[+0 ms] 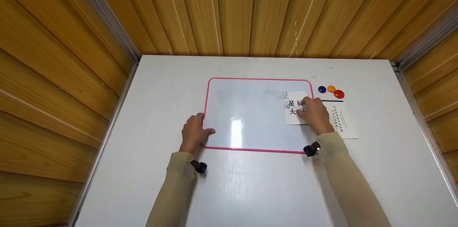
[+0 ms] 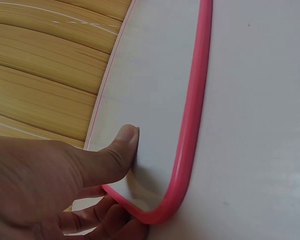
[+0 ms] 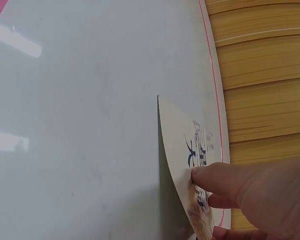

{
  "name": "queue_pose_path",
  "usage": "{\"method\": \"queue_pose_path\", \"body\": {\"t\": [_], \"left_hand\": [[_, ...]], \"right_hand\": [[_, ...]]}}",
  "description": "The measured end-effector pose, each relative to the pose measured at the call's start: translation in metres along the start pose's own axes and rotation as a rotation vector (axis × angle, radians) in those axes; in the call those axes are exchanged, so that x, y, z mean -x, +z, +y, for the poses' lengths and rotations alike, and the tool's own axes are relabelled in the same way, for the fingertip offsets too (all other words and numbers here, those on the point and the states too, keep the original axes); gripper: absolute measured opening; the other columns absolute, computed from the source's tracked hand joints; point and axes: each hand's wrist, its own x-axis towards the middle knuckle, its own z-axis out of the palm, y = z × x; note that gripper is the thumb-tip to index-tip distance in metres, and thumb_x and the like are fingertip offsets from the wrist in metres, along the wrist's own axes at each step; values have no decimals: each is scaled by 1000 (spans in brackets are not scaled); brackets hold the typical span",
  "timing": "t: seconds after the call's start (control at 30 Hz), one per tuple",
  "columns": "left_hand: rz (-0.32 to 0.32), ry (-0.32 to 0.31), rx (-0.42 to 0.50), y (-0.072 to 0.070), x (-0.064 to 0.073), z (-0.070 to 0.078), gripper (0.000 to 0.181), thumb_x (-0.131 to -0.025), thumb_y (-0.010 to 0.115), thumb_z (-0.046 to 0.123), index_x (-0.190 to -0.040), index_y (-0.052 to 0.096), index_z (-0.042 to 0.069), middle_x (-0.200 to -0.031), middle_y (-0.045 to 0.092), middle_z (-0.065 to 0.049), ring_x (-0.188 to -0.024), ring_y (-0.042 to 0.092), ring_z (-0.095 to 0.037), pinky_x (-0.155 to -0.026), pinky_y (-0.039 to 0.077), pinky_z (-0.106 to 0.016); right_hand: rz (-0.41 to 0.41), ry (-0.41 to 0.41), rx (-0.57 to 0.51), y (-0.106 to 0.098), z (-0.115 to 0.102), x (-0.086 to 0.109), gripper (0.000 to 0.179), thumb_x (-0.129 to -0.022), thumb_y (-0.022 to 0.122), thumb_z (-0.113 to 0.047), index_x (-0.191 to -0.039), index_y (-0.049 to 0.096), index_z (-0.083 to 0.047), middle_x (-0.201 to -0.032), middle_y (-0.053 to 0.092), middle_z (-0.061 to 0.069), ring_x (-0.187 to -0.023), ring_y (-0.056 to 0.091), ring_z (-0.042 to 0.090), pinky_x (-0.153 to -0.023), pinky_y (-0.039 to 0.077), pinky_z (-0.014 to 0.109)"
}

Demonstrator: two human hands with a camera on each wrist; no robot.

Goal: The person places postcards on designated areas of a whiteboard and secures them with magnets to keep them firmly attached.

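Note:
A whiteboard [image 1: 250, 112] with a pink rim lies flat on the white table. At its left edge, my left hand [image 1: 194, 132] grips the board, the thumb [image 2: 121, 150] over the surface and the other fingers curled about the pink rim [image 2: 189, 125]. My right hand [image 1: 316, 115] pinches a white card [image 1: 291, 118] printed with dark characters, over the board's right part. In the right wrist view the card [image 3: 172, 145] tilts, its near edge raised above the board and casting a shadow. The fingers hide its right part.
To the right of the board, partly behind my right hand, lies a second printed card [image 1: 347, 127]. Above it sit three round, glossy pieces: dark blue [image 1: 322, 89], orange [image 1: 331, 88] and red [image 1: 339, 94]. Wood-patterned walls [image 1: 232, 12] border the table [image 1: 250, 191].

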Motion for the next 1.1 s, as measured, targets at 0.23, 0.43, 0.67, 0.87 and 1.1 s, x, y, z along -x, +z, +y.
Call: {"method": "queue_pose_path", "body": {"t": [0.23, 0.43, 0.67, 0.87, 1.1], "left_hand": [[12, 10, -20, 0, 0, 0, 72, -77, 92, 23, -138, 60, 1, -106, 65, -13, -98, 63, -31, -87, 52, -49], [12, -3, -5, 0, 0, 0, 71, -78, 91, 22, -138, 59, 1, -110, 66, -14, -102, 63, -32, -91, 51, -50], [9, -5, -5, 1, -1, -1, 72, -78, 92, 22, -139, 59, 2, -109, 66, -14, -101, 63, -32, -90, 52, -50], [5, -6, 6, 1, -1, 0, 72, -78, 92, 21, -139, 59, 1, -109, 66, -14, -100, 63, -31, -90, 52, -49], [11, 16, -13, 1, 0, -1, 72, -77, 92, 21, -137, 60, 0, -107, 66, -14, -98, 64, -31, -87, 52, -50]], "right_hand": [[41, -19, 42, 1, 0, -2, 40, -94, 72, -16, -125, 62, 9, -110, 56, 28, -96, 53, 41, -88, 47, 57], [18, 8, 25, 1, -2, -2, 42, -97, 70, -17, -130, 59, 7, -114, 53, 28, -99, 52, 41, -91, 47, 59], [20, 19, 27, 2, -4, -2, 43, -98, 70, -18, -132, 58, 5, -115, 51, 28, -101, 50, 43, -92, 46, 61], [3, 47, 20, 3, -3, -3, 43, -98, 69, -18, -133, 57, 4, -119, 48, 28, -105, 49, 44, -93, 44, 62], [18, 28, 30, 5, -1, -4, 43, -97, 69, -17, -132, 58, 5, -115, 48, 28, -99, 50, 43, -86, 46, 60]]}}
